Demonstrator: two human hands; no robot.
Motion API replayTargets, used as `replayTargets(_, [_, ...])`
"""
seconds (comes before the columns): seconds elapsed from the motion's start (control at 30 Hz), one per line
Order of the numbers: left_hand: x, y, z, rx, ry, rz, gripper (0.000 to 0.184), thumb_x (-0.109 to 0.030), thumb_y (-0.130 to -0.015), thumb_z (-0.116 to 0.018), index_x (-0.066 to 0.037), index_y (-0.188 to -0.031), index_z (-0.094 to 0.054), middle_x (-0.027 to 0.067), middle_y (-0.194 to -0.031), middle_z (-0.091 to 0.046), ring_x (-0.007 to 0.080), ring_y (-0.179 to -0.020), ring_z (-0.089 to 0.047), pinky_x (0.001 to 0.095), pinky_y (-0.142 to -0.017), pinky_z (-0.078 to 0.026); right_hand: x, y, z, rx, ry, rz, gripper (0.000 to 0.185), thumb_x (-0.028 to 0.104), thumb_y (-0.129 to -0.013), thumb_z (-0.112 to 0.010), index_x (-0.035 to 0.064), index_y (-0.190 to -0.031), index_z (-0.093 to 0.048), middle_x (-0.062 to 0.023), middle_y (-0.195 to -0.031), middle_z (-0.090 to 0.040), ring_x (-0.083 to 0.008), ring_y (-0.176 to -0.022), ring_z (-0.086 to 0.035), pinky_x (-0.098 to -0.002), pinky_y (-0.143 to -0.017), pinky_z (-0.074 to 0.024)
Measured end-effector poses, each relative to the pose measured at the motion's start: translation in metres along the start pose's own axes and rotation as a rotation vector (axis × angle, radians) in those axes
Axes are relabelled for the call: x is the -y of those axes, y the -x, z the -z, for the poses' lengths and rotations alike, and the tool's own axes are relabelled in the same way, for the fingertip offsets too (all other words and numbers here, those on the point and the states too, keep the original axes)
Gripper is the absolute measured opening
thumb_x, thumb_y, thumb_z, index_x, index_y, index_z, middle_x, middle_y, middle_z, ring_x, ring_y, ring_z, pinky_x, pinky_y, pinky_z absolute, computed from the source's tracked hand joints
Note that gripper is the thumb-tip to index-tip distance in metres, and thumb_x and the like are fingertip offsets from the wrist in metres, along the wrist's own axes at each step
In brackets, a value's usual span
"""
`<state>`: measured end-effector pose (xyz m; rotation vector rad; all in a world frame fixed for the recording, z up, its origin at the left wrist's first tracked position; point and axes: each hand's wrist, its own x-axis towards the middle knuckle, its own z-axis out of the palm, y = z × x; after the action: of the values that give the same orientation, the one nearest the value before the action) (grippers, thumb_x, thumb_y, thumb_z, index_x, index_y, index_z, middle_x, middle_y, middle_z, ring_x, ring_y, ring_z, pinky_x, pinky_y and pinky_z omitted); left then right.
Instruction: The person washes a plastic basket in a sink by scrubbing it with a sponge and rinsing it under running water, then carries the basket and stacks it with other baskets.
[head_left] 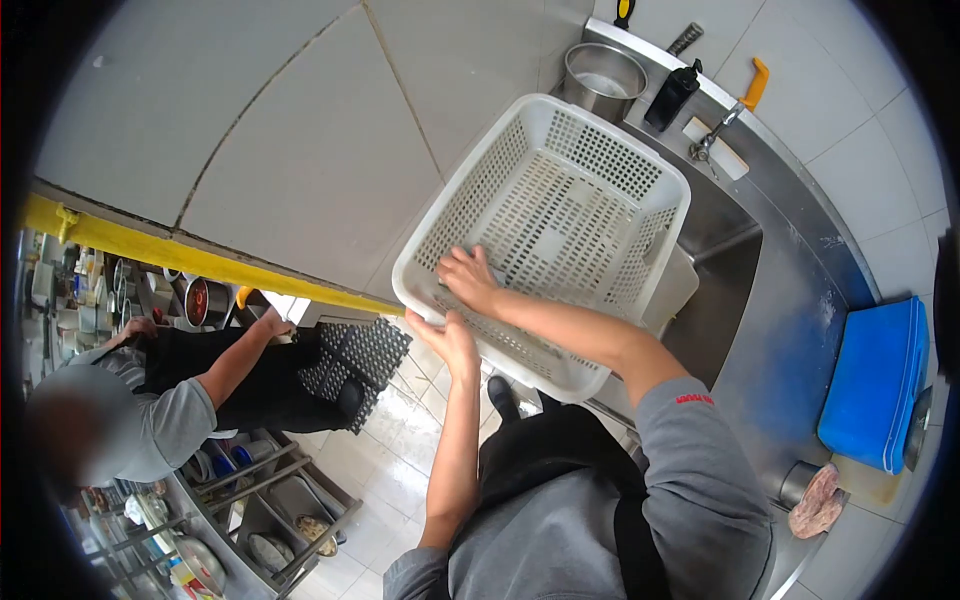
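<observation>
White rectangular perforated plastic basket [560,215]: left hand [450,342] grasps its rim; right hand [470,279] is inside, whether grasping anything I cannot tell.

The palm of the right hand [467,278] is turned away at the basket's 8 o'clock side, hiding whatever lies under it, and how far the left hand [450,345] reaches beneath the perforated plastic basket [541,108] cannot be seen. That basket covers part of the sink basin [728,300] toward 3 o'clock and the lower side of the steel pot [606,78] at 1 o'clock, where the frame's edge also cuts off a yellow-and-black handle [625,12]. A co-worker's head [75,425] between 8 and 9 is blurred, and the sleeve's red lettering [695,399] at 4 is too small to read.
</observation>
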<state>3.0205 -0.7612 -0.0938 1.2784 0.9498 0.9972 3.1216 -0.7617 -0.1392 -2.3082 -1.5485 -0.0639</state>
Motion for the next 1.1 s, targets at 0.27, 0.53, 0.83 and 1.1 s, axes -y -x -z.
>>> replayTargets(0.27, [-0.003,-0.001,0.005,0.006,0.113,0.068,0.054,0.009,-0.066,-0.045,-0.003,-0.117,-0.034,0.0111,-0.105,-0.045,0.0172,-0.091,-0.049,0.0277,-0.081,-0.041,-0.106,-0.027,0.029,-0.240,0.092,-0.539,0.021,0.008,-0.076,-0.053,0.0104,-0.093,-0.063,-0.0067,-0.100,-0.053,-0.0284,-0.100,-0.043,-0.0509,-0.080,-0.0355])
replayTargets(0.53, [0.019,-0.007,0.008,0.055,0.135,0.038,0.058,0.012,-0.067,-0.042,-0.001,-0.122,-0.033,0.0136,-0.114,-0.041,0.0222,-0.103,-0.045,0.0300,-0.092,-0.036,-0.049,0.023,-0.014,-0.291,0.001,0.051,0.014,0.003,-0.072,-0.057,0.0065,-0.084,-0.063,-0.0107,-0.090,-0.052,-0.0289,-0.088,-0.049,-0.0398,-0.076,-0.0427])
replayTargets(0.83, [0.012,-0.005,0.008,0.069,0.076,0.023,0.057,0.010,-0.070,-0.043,-0.002,-0.124,-0.029,0.0137,-0.113,-0.044,0.0207,-0.100,-0.047,0.0303,-0.087,-0.039,-0.156,-0.111,0.048,-1.120,-1.013,-0.979,0.043,0.022,-0.086,-0.055,0.0050,-0.123,-0.043,-0.0168,-0.120,-0.046,-0.0293,-0.105,-0.048,-0.0391,-0.092,-0.0373])
replayTargets(1.1, [-0.002,-0.002,0.004,0.050,0.060,0.031,0.057,0.012,-0.068,-0.044,-0.003,-0.122,-0.032,0.0110,-0.113,-0.045,0.0206,-0.102,-0.047,0.0318,-0.090,-0.038,-0.164,-0.093,0.007,-0.758,-0.122,-1.012,0.047,0.017,-0.085,-0.054,0.0073,-0.129,-0.041,-0.0129,-0.123,-0.037,-0.0343,-0.107,-0.040,-0.0443,-0.094,-0.0354])
